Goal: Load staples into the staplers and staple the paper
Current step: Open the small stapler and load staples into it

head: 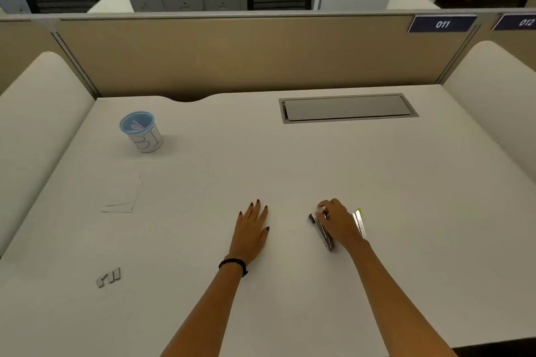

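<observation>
**Right hand on the stapler, left hand flat**

My right hand (336, 219) is curled over a metal stapler (324, 233), with my fingers bent round its front end. The stapler lies on the worktop (290, 168), pointing away and a little left. Just beyond my knuckles on the right, a second metal piece with a green tip (359, 222) sticks out. My hand hides the join, so I cannot tell whether it is part of the same stapler or another one.

My left hand (252, 229) lies palm down beside it, fingers straight and holding nothing, with a dark band (233, 265) on the wrist.

Well to the left, near the front edge, lie a few short staple strips (108, 277). Farther back on that side are sheets of white paper (121, 194), and beyond them a blue-rimmed cup (142, 132) stands upright. A closed grey hatch (348, 109) is set into the worktop at the back right, below the beige partition (232, 55).
</observation>
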`<move>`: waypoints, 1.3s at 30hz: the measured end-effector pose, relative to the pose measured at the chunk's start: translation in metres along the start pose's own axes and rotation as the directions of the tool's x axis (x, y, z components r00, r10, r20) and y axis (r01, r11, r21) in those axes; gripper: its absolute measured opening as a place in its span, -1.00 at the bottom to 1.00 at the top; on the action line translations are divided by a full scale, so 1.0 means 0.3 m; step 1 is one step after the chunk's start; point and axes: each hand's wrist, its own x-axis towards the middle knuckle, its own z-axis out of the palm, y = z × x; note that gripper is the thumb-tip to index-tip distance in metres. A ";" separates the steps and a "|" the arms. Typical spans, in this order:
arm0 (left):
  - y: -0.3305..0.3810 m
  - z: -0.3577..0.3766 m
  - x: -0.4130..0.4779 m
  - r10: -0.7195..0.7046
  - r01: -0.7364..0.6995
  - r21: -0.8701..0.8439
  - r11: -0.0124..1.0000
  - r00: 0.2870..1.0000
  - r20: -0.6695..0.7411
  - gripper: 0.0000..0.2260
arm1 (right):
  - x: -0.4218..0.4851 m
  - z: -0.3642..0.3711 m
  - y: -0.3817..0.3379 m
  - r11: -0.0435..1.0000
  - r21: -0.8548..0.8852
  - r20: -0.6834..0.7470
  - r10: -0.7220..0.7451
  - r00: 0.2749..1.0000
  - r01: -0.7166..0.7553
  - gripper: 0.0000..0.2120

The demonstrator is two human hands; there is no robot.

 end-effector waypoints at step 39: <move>0.016 -0.188 -0.004 -0.267 -0.002 -0.911 0.412 0.956 -0.123 -0.76 | 0.003 0.135 -0.458 0.616 0.786 0.054 -0.007 0.998 -0.038 -0.84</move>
